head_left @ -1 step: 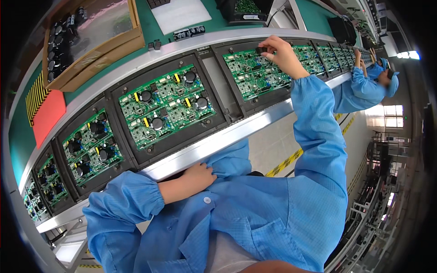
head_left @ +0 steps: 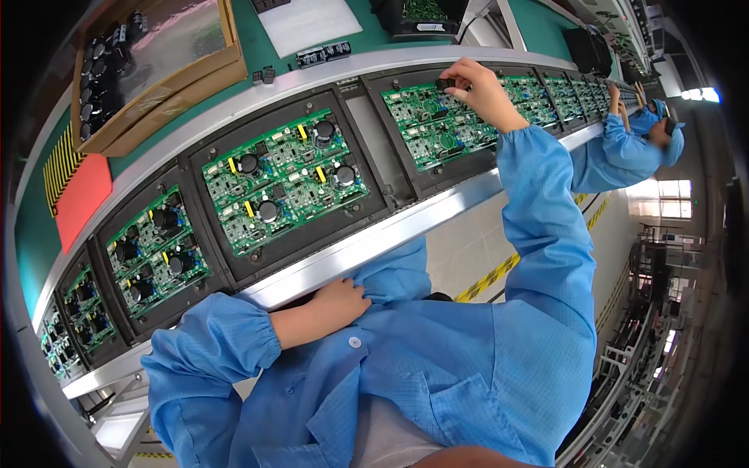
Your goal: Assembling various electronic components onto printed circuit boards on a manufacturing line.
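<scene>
My right hand [head_left: 477,87] reaches over a framed green circuit board [head_left: 417,148], pinching a small black block-shaped component [head_left: 445,83] between thumb and fingers. The component is at the far part of the board; whether it touches the board I cannot tell. Low against my body, just on the near side of the metal rail [head_left: 296,282], rests my left hand [head_left: 341,303], its fingers curled and their tips hidden. To the left lies another framed board [head_left: 292,178], with round black capacitors [head_left: 269,210] and yellow parts standing on it.
More framed boards [head_left: 160,249] run along the line both ways. Beyond it are a carton of capacitors [head_left: 156,86], loose black blocks [head_left: 264,76], a black cylindrical capacitor [head_left: 324,54], a white pad [head_left: 308,27] and a black bin [head_left: 421,23]. Co-workers [head_left: 624,152] in blue are at right.
My right hand has shifted very slightly left and away from me with the black component still pinched. My left hand stays where it was.
</scene>
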`<action>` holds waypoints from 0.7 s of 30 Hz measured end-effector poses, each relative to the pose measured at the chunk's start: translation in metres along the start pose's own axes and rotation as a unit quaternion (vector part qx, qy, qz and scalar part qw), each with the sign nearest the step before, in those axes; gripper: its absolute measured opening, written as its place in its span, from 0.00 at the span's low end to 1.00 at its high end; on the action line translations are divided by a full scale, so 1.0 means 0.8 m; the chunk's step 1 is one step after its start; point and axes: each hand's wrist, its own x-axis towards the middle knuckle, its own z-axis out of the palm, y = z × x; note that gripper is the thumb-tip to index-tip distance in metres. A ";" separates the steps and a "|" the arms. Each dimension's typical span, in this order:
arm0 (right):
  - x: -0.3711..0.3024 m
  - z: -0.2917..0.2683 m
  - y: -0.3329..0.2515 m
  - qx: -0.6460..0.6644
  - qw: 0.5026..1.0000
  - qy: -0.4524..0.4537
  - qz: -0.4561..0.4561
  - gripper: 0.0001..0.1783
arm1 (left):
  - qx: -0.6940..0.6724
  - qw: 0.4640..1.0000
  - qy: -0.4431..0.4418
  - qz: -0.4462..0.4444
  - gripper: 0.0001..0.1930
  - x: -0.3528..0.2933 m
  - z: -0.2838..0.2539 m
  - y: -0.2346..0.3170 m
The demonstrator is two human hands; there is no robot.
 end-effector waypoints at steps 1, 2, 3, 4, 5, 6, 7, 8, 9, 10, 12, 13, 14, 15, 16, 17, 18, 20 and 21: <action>0.002 0.004 0.003 0.002 1.000 -0.016 -0.006 0.16 | -0.002 1.000 -0.001 0.001 0.13 0.001 0.000 0.000; 0.004 0.007 0.006 0.003 0.999 -0.032 -0.012 0.16 | -0.005 1.000 -0.003 0.001 0.13 0.002 -0.001 0.001; 0.006 0.009 0.008 0.006 0.999 -0.051 -0.013 0.16 | -0.003 1.000 -0.002 -0.001 0.13 0.003 -0.001 0.001; 0.006 0.009 0.009 0.009 0.998 -0.053 -0.014 0.16 | -0.002 1.000 0.000 -0.002 0.13 0.004 -0.001 0.001; 0.006 0.007 0.010 0.002 0.998 -0.066 -0.016 0.15 | -0.004 1.000 -0.001 -0.003 0.13 0.004 0.000 0.001; 0.006 0.003 0.009 -0.005 0.997 -0.078 -0.019 0.15 | 0.001 1.000 0.000 -0.002 0.13 0.004 -0.001 0.002; 0.007 0.000 0.009 -0.020 0.996 -0.089 -0.020 0.15 | 0.006 1.000 0.001 0.000 0.13 0.004 -0.001 0.003; 0.009 0.000 0.009 -0.018 0.995 -0.092 -0.020 0.15 | 0.003 1.000 0.000 -0.001 0.13 0.004 -0.001 0.003; 0.009 0.000 0.009 -0.033 0.995 -0.090 -0.033 0.15 | 0.011 1.000 0.006 0.000 0.13 0.004 -0.001 0.002; 0.009 0.000 0.010 -0.048 0.994 -0.087 -0.046 0.15 | 0.019 1.000 0.012 0.002 0.13 0.004 -0.001 0.002; 0.010 -0.001 0.007 -0.059 0.992 -0.083 -0.069 0.16 | 0.011 1.000 0.008 0.001 0.13 0.005 0.000 0.002; 0.010 -0.004 0.004 -0.063 0.993 -0.075 -0.068 0.17 | 0.006 1.000 0.006 -0.001 0.13 0.005 0.002 0.002; 0.010 -0.006 0.000 -0.067 0.993 -0.067 -0.068 0.18 | 0.004 1.000 0.005 -0.001 0.13 0.006 0.004 0.003; 0.003 -0.014 0.003 -0.061 0.996 -0.048 -0.051 0.18 | 0.004 1.000 0.012 -0.001 0.13 0.007 0.006 0.003; -0.008 -0.019 0.002 -0.060 0.996 -0.051 -0.051 0.18 | 0.002 1.000 0.021 -0.004 0.13 0.009 0.007 0.003; -0.023 -0.023 0.000 -0.012 0.999 -0.041 0.014 0.17 | -0.001 1.000 0.022 -0.004 0.13 0.008 0.007 0.002; -0.038 -0.032 -0.003 0.033 0.996 -0.030 0.080 0.16 | 0.000 1.000 0.019 -0.007 0.12 0.008 0.004 0.003; -0.065 -0.024 0.005 0.098 0.994 -0.025 0.050 0.15 | -0.003 1.000 0.020 -0.012 0.12 0.008 0.000 0.004; -0.074 -0.019 -0.001 0.094 0.994 -0.030 0.048 0.15 | 0.005 1.000 0.019 -0.005 0.12 0.009 -0.001 0.003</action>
